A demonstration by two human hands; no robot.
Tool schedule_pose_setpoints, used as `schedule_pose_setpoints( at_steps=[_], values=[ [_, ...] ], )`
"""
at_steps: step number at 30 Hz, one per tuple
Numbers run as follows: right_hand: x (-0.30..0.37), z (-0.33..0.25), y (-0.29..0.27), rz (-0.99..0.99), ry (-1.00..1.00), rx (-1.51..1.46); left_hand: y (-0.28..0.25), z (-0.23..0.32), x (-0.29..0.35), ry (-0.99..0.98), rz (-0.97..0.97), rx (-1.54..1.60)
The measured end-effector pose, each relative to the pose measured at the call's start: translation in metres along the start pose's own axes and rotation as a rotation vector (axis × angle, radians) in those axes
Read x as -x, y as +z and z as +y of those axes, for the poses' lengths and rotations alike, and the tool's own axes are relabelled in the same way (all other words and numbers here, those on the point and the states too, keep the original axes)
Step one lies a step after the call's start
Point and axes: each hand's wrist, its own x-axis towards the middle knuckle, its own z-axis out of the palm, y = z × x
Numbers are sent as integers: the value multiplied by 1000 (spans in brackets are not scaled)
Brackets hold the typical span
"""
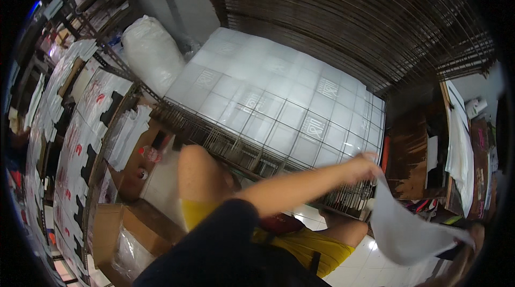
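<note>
My left arm, in a dark sleeve, reaches across to the right. At its end, my left hand (363, 168) pinches one corner of a thin translucent white sheet (405, 228). The sheet sags in a curve over the floor to the right of my knees. Near the right rim my right hand (473, 237), dim and blurred, is at the opposite corner, its fingers closed on it. In front of me a wire drying rack (230, 145) carries rows of similar white sheets (268, 78), some with printed white motifs, seen under a wire grid. The left hand is just above the rack's right front corner.
More wire racks (348, 8) are tilted up above the loaded one. Stacked white printed pieces (80, 142) fill shelves at left, beside a stuffed white sack (152, 53). An open cardboard box (110, 233) with clear plastic stands lower left. A worn brown board (410, 153) is at right.
</note>
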Motion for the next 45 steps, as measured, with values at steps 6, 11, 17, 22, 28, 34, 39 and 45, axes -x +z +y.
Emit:
schedule_pose_setpoints(
  at_steps=[6,11,17,22,28,34,39,45],
  values=[
    [-61,-45,183,-405,83,-826,-92,235,83,535,540,-372],
    [-53,-121,288,-423,59,-1237,-91,316,214,896,593,-475],
    [37,-133,384,-423,309,-982,-169,263,311,934,826,-584],
    [131,-116,496,-549,556,-924,-311,206,309,670,1280,-855],
    [195,-64,585,-586,495,-567,-364,172,297,417,1512,-1111],
    [195,-61,596,-629,477,-448,-369,170,299,381,1508,-1127],
    [186,-83,588,-584,367,-396,-376,167,304,374,1561,-1234],
    [186,-81,590,-552,378,-372,-364,169,299,345,1588,-1257]
  ],
)
